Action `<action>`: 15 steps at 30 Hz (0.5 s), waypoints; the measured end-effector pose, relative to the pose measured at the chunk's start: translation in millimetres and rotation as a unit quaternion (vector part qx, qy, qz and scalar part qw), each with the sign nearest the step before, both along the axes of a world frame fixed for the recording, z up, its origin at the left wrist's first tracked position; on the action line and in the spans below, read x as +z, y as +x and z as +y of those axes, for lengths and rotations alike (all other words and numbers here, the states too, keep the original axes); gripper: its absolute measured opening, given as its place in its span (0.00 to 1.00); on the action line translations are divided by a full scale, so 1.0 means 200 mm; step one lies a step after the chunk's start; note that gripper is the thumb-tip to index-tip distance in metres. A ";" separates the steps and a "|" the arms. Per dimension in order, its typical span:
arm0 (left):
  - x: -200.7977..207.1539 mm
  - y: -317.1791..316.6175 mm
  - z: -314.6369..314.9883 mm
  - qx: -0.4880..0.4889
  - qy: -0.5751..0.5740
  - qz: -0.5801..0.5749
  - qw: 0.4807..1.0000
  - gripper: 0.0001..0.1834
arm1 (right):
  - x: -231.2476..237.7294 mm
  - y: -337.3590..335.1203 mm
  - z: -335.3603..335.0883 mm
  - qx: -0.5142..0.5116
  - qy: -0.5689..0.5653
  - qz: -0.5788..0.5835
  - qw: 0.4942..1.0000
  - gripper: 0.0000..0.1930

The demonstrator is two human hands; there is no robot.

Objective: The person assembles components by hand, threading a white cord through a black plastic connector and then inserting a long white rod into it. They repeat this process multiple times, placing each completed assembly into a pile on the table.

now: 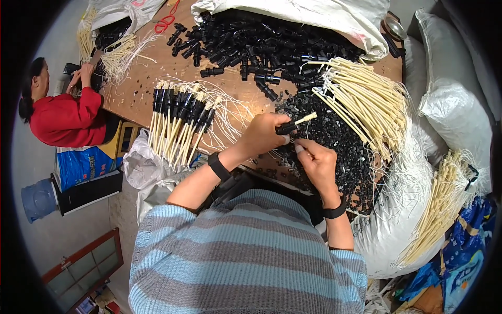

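My left hand point(259, 132) is wrapped round a black tubular plastic fitting point(286, 128), held above the table's near edge. A cream stick-like piece point(307, 118) pokes out of the fitting's right end. Close by on the right, my right hand point(319, 163) has thumb and fingertips pinched together just below the fitting; whatever sits between them is too small to make out. Under and beyond both hands spreads a heap of small black plastic parts point(342, 152). Left of my left hand lies a row of cream sticks with black fittings on them point(180, 112), thin white cords trailing from it.
Black tubular fittings point(235, 42) spill from a white sack point(314, 21) at the back. Loose cream sticks point(366, 99) lie at right, beside stuffed sacks point(455, 89). Red scissors point(165, 23) rest far left. A co-worker in red point(68, 118) sits at the table's left side.
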State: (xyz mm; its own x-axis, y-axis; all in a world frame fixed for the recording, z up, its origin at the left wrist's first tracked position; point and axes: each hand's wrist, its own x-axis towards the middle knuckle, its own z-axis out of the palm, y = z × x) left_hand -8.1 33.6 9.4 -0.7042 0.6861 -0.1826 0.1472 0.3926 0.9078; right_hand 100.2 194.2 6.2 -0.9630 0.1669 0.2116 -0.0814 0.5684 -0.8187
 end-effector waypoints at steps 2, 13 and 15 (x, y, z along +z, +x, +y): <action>-0.05 0.01 -0.02 0.005 -0.006 0.126 0.992 0.14 | 0.02 0.00 -0.02 -0.064 0.033 -0.007 0.997 0.06; -0.04 0.07 -0.03 -0.024 -0.045 0.226 0.973 0.21 | 0.01 -0.02 0.00 -0.050 0.090 -0.013 0.995 0.06; -0.04 0.07 -0.02 -0.044 -0.041 0.227 0.972 0.21 | 0.00 -0.02 0.00 -0.026 0.066 -0.002 0.997 0.05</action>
